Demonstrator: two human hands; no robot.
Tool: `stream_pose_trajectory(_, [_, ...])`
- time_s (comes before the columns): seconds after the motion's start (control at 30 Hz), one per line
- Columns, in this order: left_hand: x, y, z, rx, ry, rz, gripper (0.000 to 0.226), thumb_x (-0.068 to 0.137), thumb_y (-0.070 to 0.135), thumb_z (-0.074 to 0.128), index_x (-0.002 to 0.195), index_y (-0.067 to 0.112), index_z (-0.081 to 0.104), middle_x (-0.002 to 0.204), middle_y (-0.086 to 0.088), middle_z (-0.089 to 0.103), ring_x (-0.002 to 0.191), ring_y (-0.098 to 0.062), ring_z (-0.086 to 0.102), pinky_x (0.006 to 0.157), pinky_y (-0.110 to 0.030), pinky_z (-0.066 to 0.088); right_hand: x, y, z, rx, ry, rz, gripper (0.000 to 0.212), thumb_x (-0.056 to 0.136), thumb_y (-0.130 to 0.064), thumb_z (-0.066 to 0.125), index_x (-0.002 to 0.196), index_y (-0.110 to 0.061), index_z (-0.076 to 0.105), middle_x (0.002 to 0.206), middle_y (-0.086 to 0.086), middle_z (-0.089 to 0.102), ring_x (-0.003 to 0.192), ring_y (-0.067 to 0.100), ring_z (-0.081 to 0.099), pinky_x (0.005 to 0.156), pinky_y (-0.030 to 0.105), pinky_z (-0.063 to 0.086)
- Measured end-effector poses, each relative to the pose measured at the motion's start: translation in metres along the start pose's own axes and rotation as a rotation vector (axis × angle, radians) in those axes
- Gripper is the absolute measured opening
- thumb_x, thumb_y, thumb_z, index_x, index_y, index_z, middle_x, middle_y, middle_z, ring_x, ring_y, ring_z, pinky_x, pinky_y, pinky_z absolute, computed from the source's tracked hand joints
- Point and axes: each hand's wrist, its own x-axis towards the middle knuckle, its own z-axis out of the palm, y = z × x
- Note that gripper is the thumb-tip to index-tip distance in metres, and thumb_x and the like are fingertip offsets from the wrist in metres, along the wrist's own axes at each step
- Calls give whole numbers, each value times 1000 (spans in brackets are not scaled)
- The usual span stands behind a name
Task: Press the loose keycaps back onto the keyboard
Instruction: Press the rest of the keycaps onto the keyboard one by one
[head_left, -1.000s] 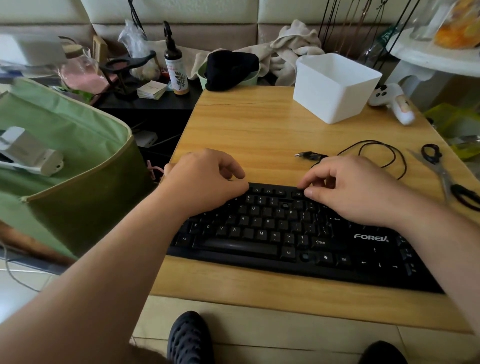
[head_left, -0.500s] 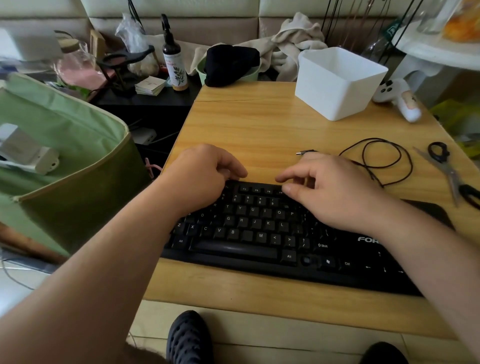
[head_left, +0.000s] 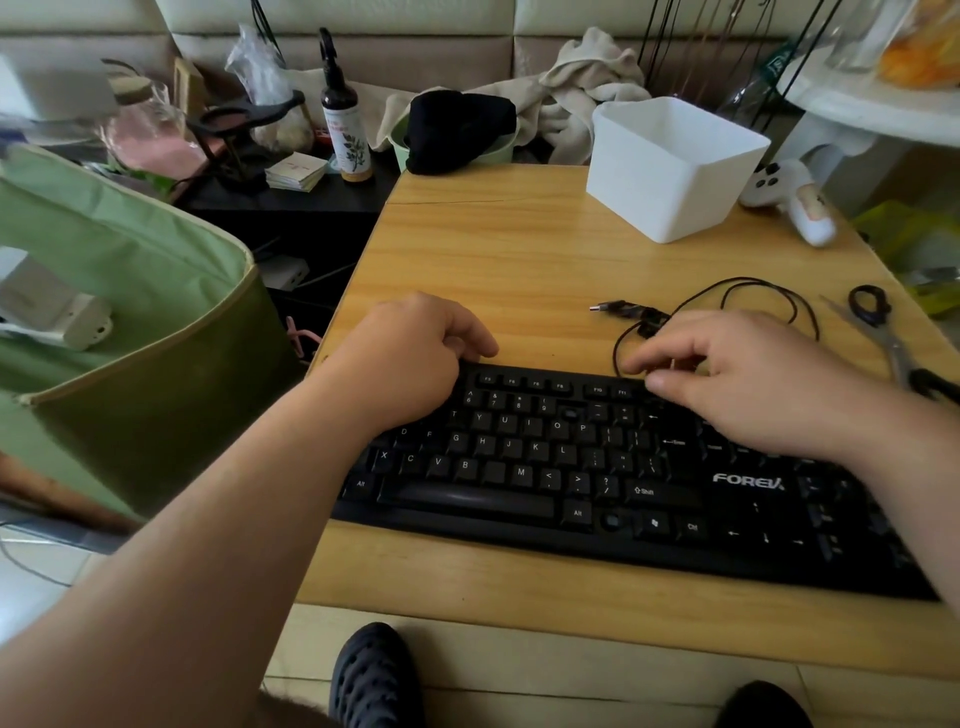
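Table: light wooden table (head_left: 519, 270) with a visible grain and a thin crack line near the far edge. Tiled floor below, plus two dark shoes at the bottom of the shot.

Keyboard: black keyboard (head_left: 597, 467) sits along the near edge of the table, running off to the right under the forearm.

Left hand: left hand (head_left: 410, 358) is curled into a loose fist on the keyboard's top left corner, knuckles up. Can't tell if it's got anything inside.

Right hand: right hand (head_left: 753, 379) hovers over the top right of the key rows, fingers bent, thumb and forefinger tips close together. Might be pinching something tiny, honestly can't tell.

Keycaps: no loose ones that I can make out. There's a gap in the number row and another in the bottom row that look like bare switches.

Other table stuff: white plastic bin (head_left: 670, 166) at the back, white controller (head_left: 789, 202) beside it, black cable (head_left: 727, 306) looped just behind the keyboard, scissors (head_left: 883, 332) at the right edge.

Room: green fabric bag (head_left: 130, 332) to the left, a dark side table with a spray bottle (head_left: 345, 130), and a sofa with crumpled cloth behind.

Hard to see: the keyboard's left end is hidden under the left hand and wrist.
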Motion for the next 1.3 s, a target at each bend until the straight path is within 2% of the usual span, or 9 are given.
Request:
stream_pose_trajectory(0.13, [-1,10,7,9,15,29,34,107,16,51,105,41,75,110,18,70,76,4,60,51,-5,41,-5,-1,6,-40,19,-23,24,97,-33,68,118,-44,73,109,-19,62,91,-4,55,81,25,42])
stream_pose_trajectory(0.23, [-3,22,17,71,36,85,35,106,17,51,102,45,72,103,27,60,90,-10,58,87,-32,54,-9,-4,11,-64,10,-61,30,99,-36,63,128,-43,68,113,-23,56,94,-10,49,78,8,33])
stream_pose_trajectory(0.33, [-9,34,28,124,62,165,30,105,21,54,111,43,74,100,30,52,105,-18,53,103,-46,47,-13,-6,15,-113,-1,-84,35,101,-36,60,135,-42,65,116,-22,51,104,-3,45,85,16,32])
stream_pose_trajectory(0.5, [-13,45,51,224,112,328,24,100,38,59,119,40,74,120,6,66,115,-23,52,101,-44,45,-21,-6,25,-133,79,-115,33,95,-35,61,127,-40,72,110,-18,53,114,16,49,96,27,35])
stream_pose_trajectory(0.67, [-22,51,76,364,295,509,18,84,25,63,85,25,81,80,1,67,84,-21,60,79,-27,36,-25,-5,31,-41,147,-86,28,93,-31,69,117,-45,75,104,-21,54,101,15,52,81,23,37])
stream_pose_trajectory(0.8, [-24,46,79,335,324,536,17,81,28,65,82,27,82,74,4,67,80,-15,57,75,-28,42,-26,-9,30,12,130,-57,30,94,-26,72,117,-46,75,107,-21,56,101,5,50,80,13,34])
stream_pose_trajectory(1.03, [-25,45,76,302,224,539,22,93,17,67,108,22,82,94,-3,70,98,-20,59,91,-33,40,-21,-13,35,50,179,-25,17,94,-28,71,104,-41,76,103,-15,59,102,12,55,89,37,48])
stream_pose_trajectory(1.2, [-26,45,71,194,185,496,27,94,10,66,111,24,81,103,-2,70,102,-17,56,87,-17,24,-9,-16,25,-35,125,-53,10,92,-26,74,90,-36,75,95,-12,59,96,14,56,85,34,47])
stream_pose_trajectory(1.3, [-25,44,71,160,166,473,30,97,13,64,118,28,79,109,1,68,106,-19,56,92,-20,30,-5,-14,15,-89,68,-114,16,91,-22,77,97,-38,77,99,-16,63,96,9,56,85,29,44])
